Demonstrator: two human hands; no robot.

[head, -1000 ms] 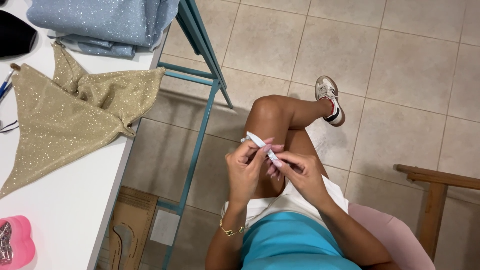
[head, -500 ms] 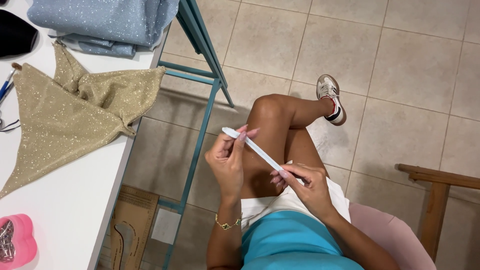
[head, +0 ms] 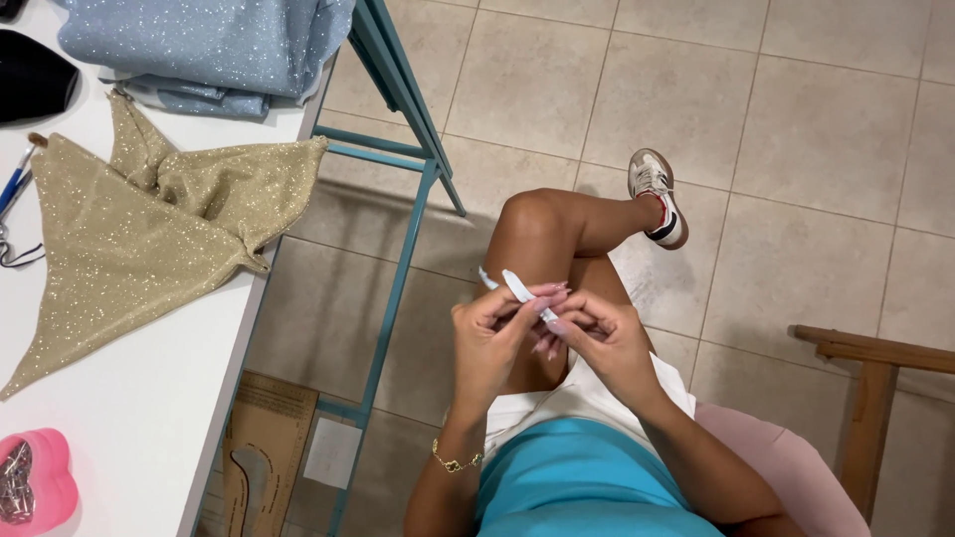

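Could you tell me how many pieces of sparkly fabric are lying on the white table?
2: a gold fabric spread at the table's edge, and a blue fabric folded at the far end. More may lie outside the frame.

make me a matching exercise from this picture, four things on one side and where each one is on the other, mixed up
Things:
1. white strip
2. gold sparkly fabric
3. pink pin holder
4. blue sparkly fabric

Places:
A. at the table's top edge, folded in a heap
B. bottom left corner of the table
C. pinched between the left hand and right hand over the lap
D. spread flat in the middle of the table

Pairs: 1-C, 2-D, 3-B, 4-A
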